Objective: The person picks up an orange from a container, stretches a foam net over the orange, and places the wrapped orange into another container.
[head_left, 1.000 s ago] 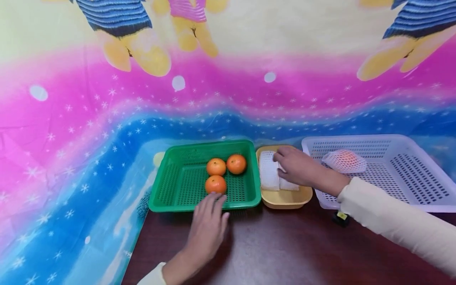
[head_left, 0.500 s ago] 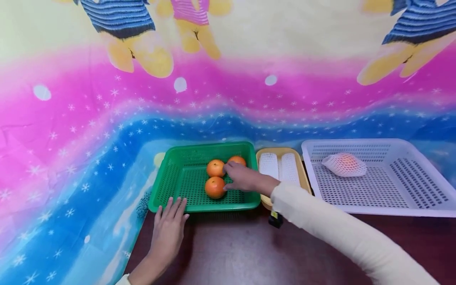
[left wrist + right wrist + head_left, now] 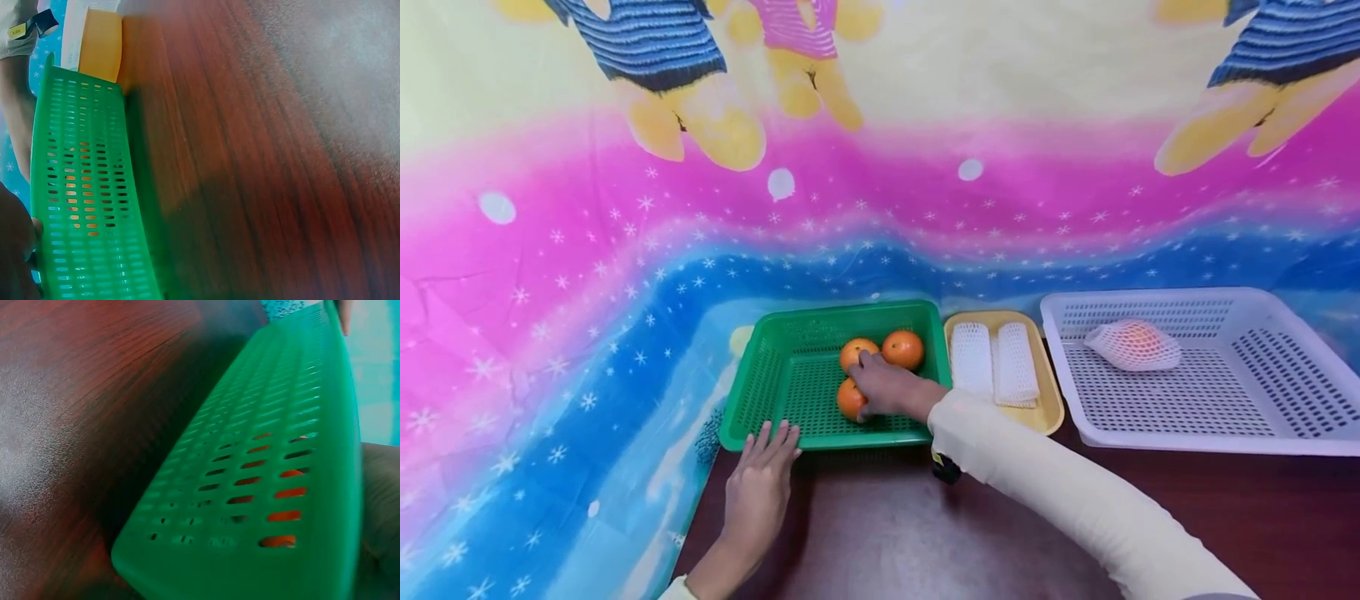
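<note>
In the head view, three oranges lie in the green basket (image 3: 820, 437). My right hand (image 3: 887, 385) reaches over its right side and grips the front orange (image 3: 850, 400), fingers at its far side and thumb at its near side. Two more oranges sit just behind: one orange (image 3: 856, 350) close to my fingertips, another orange (image 3: 902, 350) farther right. My left hand (image 3: 760, 487) rests its straight fingers on the basket's front rim near the left corner. In both wrist views the basket wall (image 3: 87, 181) hides most of the fruit; orange patches show through its slots.
Right of the green basket stands a yellow tray (image 3: 1051, 408) with white foam net sleeves (image 3: 1017, 362). Farther right is a pale lilac basket (image 3: 1187, 442) holding a fruit in a foam net (image 3: 1133, 344). All stand on a dark wooden table (image 3: 880, 525) before a patterned cloth.
My right hand has moved left from the foam sleeves in the yellow tray into the green basket and onto the front orange. My left hand has slid left along the rim.
</note>
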Available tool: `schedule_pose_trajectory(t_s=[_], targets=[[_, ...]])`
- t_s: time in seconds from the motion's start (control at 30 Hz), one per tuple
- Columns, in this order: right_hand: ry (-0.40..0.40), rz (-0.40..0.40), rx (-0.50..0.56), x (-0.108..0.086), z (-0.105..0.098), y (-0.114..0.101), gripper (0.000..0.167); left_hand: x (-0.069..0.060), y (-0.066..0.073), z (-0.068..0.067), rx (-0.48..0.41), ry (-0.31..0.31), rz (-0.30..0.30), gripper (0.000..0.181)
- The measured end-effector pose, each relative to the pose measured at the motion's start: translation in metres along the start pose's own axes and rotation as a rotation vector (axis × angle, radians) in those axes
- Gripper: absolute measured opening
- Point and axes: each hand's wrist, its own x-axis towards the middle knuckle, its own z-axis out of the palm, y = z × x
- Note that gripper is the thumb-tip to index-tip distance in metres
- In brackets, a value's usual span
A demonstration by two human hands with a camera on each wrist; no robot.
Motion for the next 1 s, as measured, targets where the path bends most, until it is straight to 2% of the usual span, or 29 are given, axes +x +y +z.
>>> schedule_pose_trajectory(t_s=[0.1, 0.2, 0.37, 0.5, 0.67, 0.83, 1.0], targets=[[0.008, 0.022, 0.01, 0.001, 0.004, -0.001, 0.073, -0.001, 0.001, 0.002, 0.004, 0.016, -0.001, 0.039], [0.004, 0.027, 0.045, 0.001, 0.008, -0.002, 0.08, -0.002, 0.002, 0.003, 0.016, 0.04, 0.001, 0.039], [-0.021, -0.001, 0.078, 0.0, 0.011, -0.005, 0.092, -0.002, 0.002, 0.004, 0.026, 0.07, 0.009, 0.039], [-0.023, -0.033, 0.083, -0.002, 0.014, -0.008, 0.095, -0.002, 0.001, 0.005, 0.022, 0.07, 0.013, 0.039], [0.018, -0.082, 0.091, -0.004, 0.015, -0.008, 0.084, -0.001, 0.002, 0.005, 0.029, 0.059, 0.018, 0.038], [0.068, -0.092, 0.08, -0.007, 0.012, -0.001, 0.08, 0.001, 0.002, 0.003, 0.048, 0.031, 0.042, 0.04], [0.134, -0.099, 0.191, -0.02, -0.001, 0.006, 0.083, 0.009, 0.002, 0.001, 0.071, 0.021, 0.057, 0.043]])
